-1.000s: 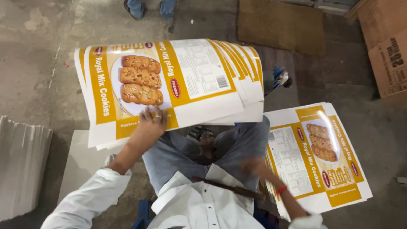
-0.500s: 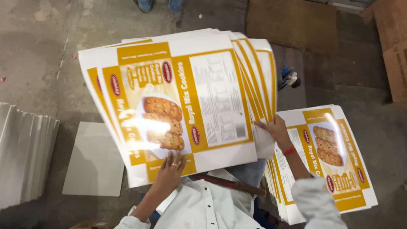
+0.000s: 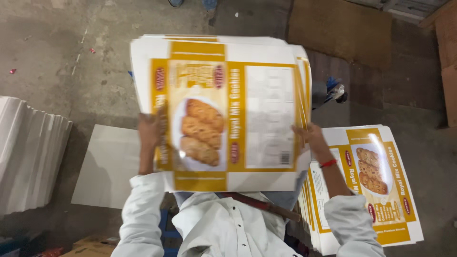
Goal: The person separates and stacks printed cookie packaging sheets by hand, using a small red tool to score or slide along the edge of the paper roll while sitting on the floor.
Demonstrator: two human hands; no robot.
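I hold a thick bundle of flat printed carton sheets (image 3: 247,109), white with yellow bands and a picture of cookies, level in front of my chest. My left hand (image 3: 150,131) grips its left edge and my right hand (image 3: 309,138), with a red band at the wrist, grips its right edge. A second stack of the same printed sheets (image 3: 376,190) lies on the floor just to the right of my right arm. My lap is hidden under the bundle.
A plain white sheet (image 3: 109,166) lies on the concrete floor at my left. Further left stands a pile of white sheets (image 3: 28,152). Brown cardboard (image 3: 338,28) lies at the back right, with someone's feet (image 3: 193,4) at the top edge.
The bundle has turned from tilted to squared up in front of me. My left hand moved from its lower edge to its left side, and my right hand now grips the right edge.
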